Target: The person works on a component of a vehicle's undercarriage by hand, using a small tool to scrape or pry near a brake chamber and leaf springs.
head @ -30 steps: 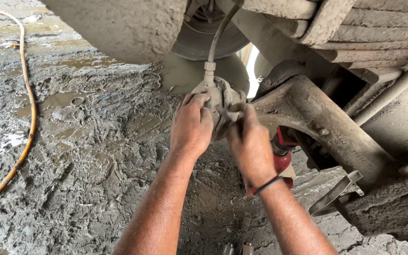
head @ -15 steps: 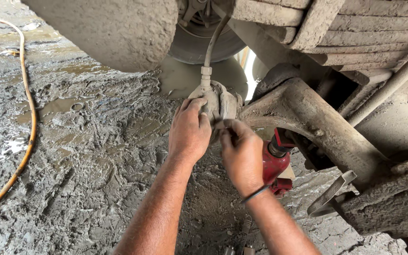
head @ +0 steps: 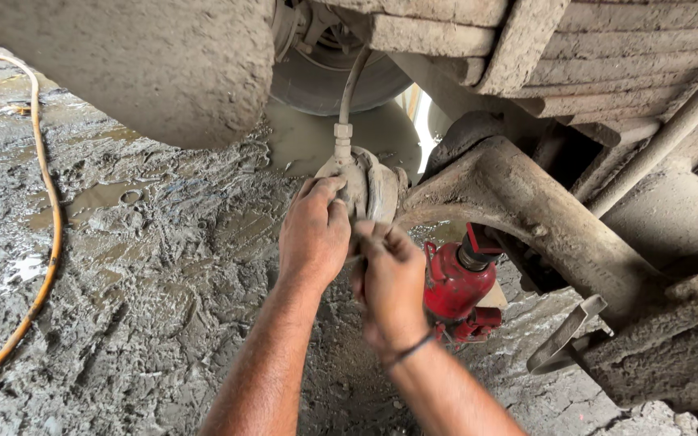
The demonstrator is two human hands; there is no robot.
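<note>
Under a mud-caked vehicle, a round grey brake chamber hangs with a hose and fitting entering its top. My left hand grips the chamber's left side. My right hand is closed just below and in front of the chamber, fingers pinched on something small that I cannot make out. A red bottle jack stands right behind my right hand, under the muddy axle beam.
Wet, rutted mud covers the ground. An orange hose runs along the left. A mud-coated tyre sits upper left, leaf springs upper right, and a metal bracket pokes out at lower right.
My right hand has dropped lower, away from the chamber's right side, uncovering more of the jack. My left hand has stayed on the chamber. The view has shifted slightly.
</note>
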